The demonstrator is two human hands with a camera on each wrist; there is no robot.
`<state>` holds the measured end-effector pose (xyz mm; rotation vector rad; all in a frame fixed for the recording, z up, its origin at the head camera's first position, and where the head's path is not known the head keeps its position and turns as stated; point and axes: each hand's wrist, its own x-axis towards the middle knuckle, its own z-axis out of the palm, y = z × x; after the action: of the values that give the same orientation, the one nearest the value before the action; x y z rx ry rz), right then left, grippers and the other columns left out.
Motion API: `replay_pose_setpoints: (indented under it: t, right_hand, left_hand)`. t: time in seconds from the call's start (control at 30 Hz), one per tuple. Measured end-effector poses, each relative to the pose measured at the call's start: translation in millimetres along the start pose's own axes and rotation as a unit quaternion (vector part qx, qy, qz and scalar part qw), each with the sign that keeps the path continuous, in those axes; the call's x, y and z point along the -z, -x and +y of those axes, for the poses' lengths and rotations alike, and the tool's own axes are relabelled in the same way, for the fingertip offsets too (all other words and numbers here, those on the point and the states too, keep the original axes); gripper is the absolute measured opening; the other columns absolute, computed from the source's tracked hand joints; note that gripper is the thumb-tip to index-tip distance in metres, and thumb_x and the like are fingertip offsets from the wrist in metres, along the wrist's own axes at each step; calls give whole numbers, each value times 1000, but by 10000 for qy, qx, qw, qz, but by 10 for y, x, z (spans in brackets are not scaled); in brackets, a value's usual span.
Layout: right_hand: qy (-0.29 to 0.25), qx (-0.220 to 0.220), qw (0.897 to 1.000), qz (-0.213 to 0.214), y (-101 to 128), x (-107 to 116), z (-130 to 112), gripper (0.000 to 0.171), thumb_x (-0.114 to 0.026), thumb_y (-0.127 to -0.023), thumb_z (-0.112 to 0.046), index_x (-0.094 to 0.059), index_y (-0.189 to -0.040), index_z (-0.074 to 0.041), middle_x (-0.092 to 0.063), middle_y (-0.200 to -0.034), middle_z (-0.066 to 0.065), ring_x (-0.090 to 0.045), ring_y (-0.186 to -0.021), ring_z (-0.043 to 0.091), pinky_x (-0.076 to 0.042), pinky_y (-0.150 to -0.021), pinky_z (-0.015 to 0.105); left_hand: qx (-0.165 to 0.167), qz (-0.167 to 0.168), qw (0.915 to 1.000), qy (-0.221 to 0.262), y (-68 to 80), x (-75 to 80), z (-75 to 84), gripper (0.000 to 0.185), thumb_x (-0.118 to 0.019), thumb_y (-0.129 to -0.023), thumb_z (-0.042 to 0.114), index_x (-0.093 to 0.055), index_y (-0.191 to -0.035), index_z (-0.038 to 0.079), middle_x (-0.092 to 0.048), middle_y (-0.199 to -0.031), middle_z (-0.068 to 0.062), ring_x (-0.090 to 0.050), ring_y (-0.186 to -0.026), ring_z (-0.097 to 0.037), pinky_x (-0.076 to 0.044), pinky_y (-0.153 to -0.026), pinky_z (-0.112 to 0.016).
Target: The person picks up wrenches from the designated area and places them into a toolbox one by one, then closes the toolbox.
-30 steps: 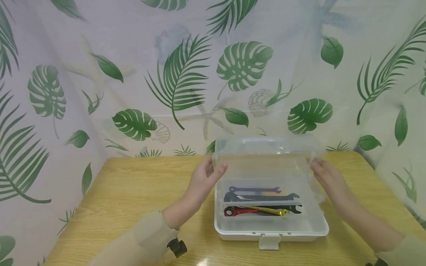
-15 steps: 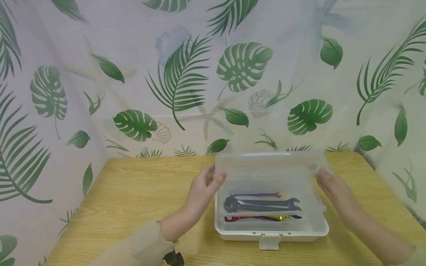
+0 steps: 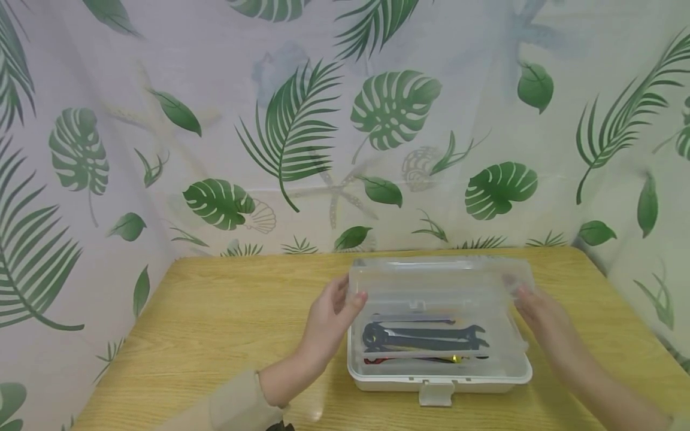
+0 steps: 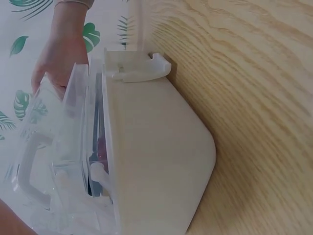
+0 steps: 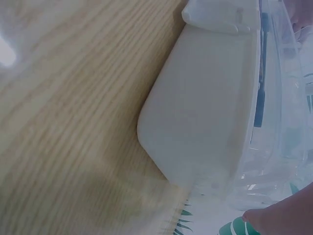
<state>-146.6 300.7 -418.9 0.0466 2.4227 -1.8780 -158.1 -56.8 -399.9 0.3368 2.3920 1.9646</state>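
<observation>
A white plastic toolbox (image 3: 436,386) with a front latch hanging down stands on the table. Its clear lid (image 3: 442,278) is part-way raised and tilted over the base. My left hand (image 3: 318,335) holds the lid's left side, thumb in front and fingers behind. My right hand (image 3: 544,317) holds the right side, some fingers showing blurred through the plastic. Several wrenches lie inside: a dark wrench (image 3: 426,337) seen through clear plastic, and below it parts of a red wrench (image 3: 375,361) and a gold one (image 3: 457,359). In the left wrist view the lid's handle (image 4: 29,166) shows.
The wood-grain table (image 3: 237,305) extends on both sides of the toolbox. A leaf-printed cloth (image 3: 302,120) hangs behind and along the sides. In the left wrist view the latch (image 4: 146,68) sticks out from the front of the base.
Both hands have brought the clear lid down and towards me. The clear plastic now covers more of the wrenches, and less of the red and gold ones shows uncovered. The base has stayed put.
</observation>
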Motion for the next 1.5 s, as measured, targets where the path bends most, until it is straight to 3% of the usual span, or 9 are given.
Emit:
replay_pose_setpoints:
  t: [0.13, 0.23, 0.5, 0.77, 0.97, 1.23, 1.4, 1.47, 1.5]
  right_hand:
    - [376, 73, 9986, 365, 27, 3, 59, 61, -30, -117, -36, -37, -151, 13, -56, -147, -8, -49, -139, -5, -38, -110, 5]
    - [778, 271, 9946, 629, 64, 14, 113, 40, -35, -117, -33, -57, -131, -3, -49, -113, -42, -44, -107, -27, -43, -92, 2]
    - [1083, 974, 9850, 922, 182, -7, 280, 25, -39, -115, -20, -63, -123, -22, -54, -111, -42, -49, -104, -21, -41, -86, 2]
    - [989, 1418, 9781, 1156, 255, -66, 441, 45, -39, -112, -10, -49, -121, -53, -51, -113, -47, -48, -104, -25, -37, -86, -2]
    - [877, 1402, 9819, 921, 298, -100, 528, 40, -36, -112, -6, -52, -144, -24, -47, -123, -49, -47, -113, -26, -37, -89, -1]
    - [308, 1748, 9806, 835, 321, -138, 646, 66, -39, -105, 8, -48, -132, -51, -55, -127, -43, -53, -114, -22, -39, -92, -2]
    - [435, 1637, 9818, 860, 346, -147, 659, 46, -42, -103, 10, -49, -148, 5, -50, -124, -46, -50, -110, -26, -39, -89, -4]
    - [446, 1651, 9813, 883, 359, -152, 670, 46, -42, -102, 12, -49, -147, 7, -50, -124, -46, -50, -110, -26, -39, -89, -4]
    - [437, 1672, 9809, 892, 366, -155, 676, 50, -43, -102, 12, -52, -147, -7, -50, -124, -46, -50, -110, -26, -39, -89, -4]
  left_hand:
    - [-123, -32, 9999, 104, 24, -15, -45, 71, -65, -105, 39, -42, -155, -6, -51, -159, -27, -49, -149, -44, -35, -126, -59]
    - [-208, -71, 9996, 172, 51, -30, -80, 69, -66, -104, 32, -41, -155, -7, -49, -160, -27, -46, -151, -45, -31, -128, -59]
    - [-382, -76, 9992, -104, 176, -58, -129, 71, -68, -102, 18, -36, -156, -15, -42, -162, -32, -41, -152, -50, -30, -126, -58]
    - [-720, -135, 9958, -544, 277, -79, -254, 75, -73, -99, 19, -36, -156, -13, -39, -164, -32, -39, -153, -50, -32, -123, -57]
    - [-990, -86, 9913, -860, 353, -91, -359, 78, -78, -96, 14, -36, -157, -12, -41, -164, -30, -41, -152, -47, -35, -122, -58]
    - [-1112, -52, 9883, -1041, 429, -88, -441, 83, -82, -93, 15, -37, -158, -9, -43, -163, -28, -42, -152, -47, -34, -122, -59]
    - [-1293, -36, 9843, -1203, 461, -80, -488, 84, -83, -92, 16, -38, -158, -8, -45, -162, -28, -44, -151, -46, -36, -121, -59]
    - [-1352, -20, 9827, -1269, 467, -82, -507, 84, -83, -91, 16, -38, -157, -9, -46, -162, -28, -45, -150, -46, -36, -121, -59]
    - [-1385, -12, 9817, -1307, 469, -84, -516, 83, -83, -91, 16, -38, -157, -9, -46, -161, -29, -46, -149, -47, -37, -120, -60]
